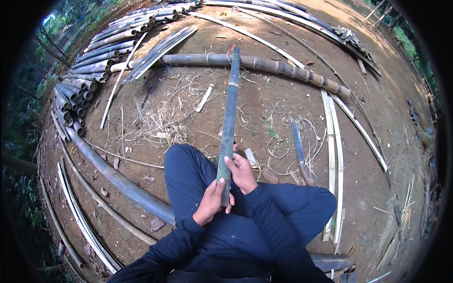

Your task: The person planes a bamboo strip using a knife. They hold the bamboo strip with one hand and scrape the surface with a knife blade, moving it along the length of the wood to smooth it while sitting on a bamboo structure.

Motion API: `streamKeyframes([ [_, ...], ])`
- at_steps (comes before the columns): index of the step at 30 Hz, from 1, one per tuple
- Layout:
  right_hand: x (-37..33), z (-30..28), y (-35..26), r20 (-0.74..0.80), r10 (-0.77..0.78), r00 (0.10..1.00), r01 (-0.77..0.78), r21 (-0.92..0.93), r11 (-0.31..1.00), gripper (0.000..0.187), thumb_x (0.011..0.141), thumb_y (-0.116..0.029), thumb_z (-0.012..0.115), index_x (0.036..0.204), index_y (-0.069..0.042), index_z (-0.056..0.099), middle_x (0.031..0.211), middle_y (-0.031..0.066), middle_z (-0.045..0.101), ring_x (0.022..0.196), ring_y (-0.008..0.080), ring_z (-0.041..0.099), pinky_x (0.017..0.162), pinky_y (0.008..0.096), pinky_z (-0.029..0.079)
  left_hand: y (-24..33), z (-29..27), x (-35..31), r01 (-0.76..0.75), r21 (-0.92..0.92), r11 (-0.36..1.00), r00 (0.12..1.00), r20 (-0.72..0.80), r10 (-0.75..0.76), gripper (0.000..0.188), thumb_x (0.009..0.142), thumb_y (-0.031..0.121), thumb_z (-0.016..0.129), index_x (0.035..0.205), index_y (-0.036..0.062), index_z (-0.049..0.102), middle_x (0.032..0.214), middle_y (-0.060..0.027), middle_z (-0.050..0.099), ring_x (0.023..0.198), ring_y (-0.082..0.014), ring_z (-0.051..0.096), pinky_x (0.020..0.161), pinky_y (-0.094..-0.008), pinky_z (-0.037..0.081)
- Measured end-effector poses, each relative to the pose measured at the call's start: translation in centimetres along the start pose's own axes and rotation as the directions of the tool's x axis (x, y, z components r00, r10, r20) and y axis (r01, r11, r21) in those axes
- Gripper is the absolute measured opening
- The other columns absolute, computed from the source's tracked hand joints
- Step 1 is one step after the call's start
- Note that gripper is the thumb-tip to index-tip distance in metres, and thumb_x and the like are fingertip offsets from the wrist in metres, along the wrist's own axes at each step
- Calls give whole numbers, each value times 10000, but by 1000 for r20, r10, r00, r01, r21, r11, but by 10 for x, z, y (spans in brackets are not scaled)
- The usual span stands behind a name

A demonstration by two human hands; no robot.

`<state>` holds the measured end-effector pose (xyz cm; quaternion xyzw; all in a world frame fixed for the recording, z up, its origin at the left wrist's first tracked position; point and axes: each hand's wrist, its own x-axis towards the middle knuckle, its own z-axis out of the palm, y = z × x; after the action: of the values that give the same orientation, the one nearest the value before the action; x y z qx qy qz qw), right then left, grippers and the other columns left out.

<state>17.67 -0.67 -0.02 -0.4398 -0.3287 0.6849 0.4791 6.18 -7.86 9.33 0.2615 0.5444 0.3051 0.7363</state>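
A long split bamboo strip (230, 106), dark grey-green on its outer face, rises from my lap and points away from me. Its far end lies over a thick bamboo pole. My left hand (212, 203) is closed round the near end, thumb on top. A little farther up, my right hand (242, 172) grips the strip's right edge, thumb over it and fingers underneath. To the right on the dirt lies a long-bladed knife (300, 148) with its handle toward me. Pale shavings (165, 122) are heaped on the ground at the left.
The thick bamboo pole (278, 67) lies crosswise ahead. Cut bamboo tubes (101, 59) are stacked at the far left. Another pole (122, 184) runs beside my left knee. Pale split strips (335, 165) lie at the right, and thin curled strips (278, 151) surround the knife.
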Motion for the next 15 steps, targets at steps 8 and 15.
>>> streamKeyframes([
  [8, 3, -11, 5, -62, -40, 997, 39, -14, 999, 264, 1006, -200, 601, 1152, 20, 622, 936, 39, 702, 788, 52, 618, 714, 224, 488, -33, -22, -15, -12, 289, 957, 1000, -1, 13, 436, 1076, 387, 395, 961, 22, 606, 583, 1, 509, 446, -62, 394, 439, -234, 340],
  [15, -1, -14, 6, -108, -44, 993, 49, 48, 998, 269, 999, -203, 615, 1135, 28, 640, 928, 39, 707, 769, 48, 613, 707, 215, 480, -36, -16, -21, -109, 715, 691, 951, -126, 281, 530, 1046, 378, 482, 731, -21, 634, 494, -105, 499, 432, -174, 496, 481, -340, 412],
])
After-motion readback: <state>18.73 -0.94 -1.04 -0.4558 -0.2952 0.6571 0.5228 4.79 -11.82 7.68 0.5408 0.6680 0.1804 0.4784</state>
